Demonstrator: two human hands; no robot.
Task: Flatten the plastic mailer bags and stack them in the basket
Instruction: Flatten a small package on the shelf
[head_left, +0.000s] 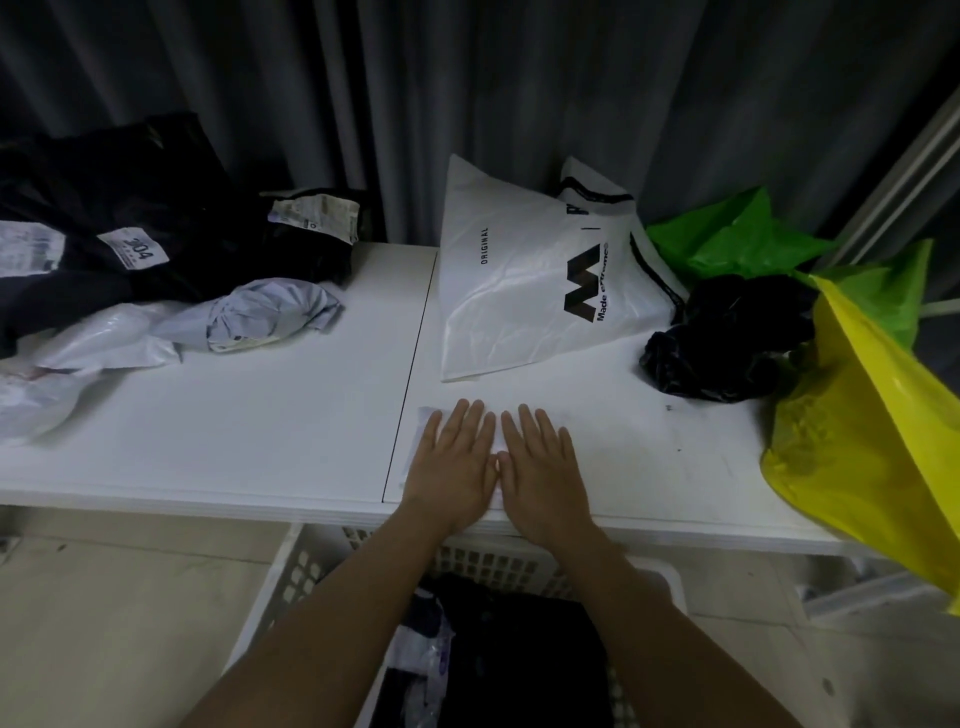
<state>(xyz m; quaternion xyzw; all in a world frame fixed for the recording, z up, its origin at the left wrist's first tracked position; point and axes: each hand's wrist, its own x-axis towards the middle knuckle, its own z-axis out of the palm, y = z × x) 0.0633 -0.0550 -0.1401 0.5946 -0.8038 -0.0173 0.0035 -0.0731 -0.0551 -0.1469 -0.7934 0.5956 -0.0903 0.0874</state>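
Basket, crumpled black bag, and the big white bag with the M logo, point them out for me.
basket (291, 582): head view, left rim.
crumpled black bag (727, 338): head view, its middle.
white bag with the M logo (498, 306): head view, plain front panel.

small white mailer (427, 422) mostly hidden under both hands, yellow bag (872, 436) cut off at right edge
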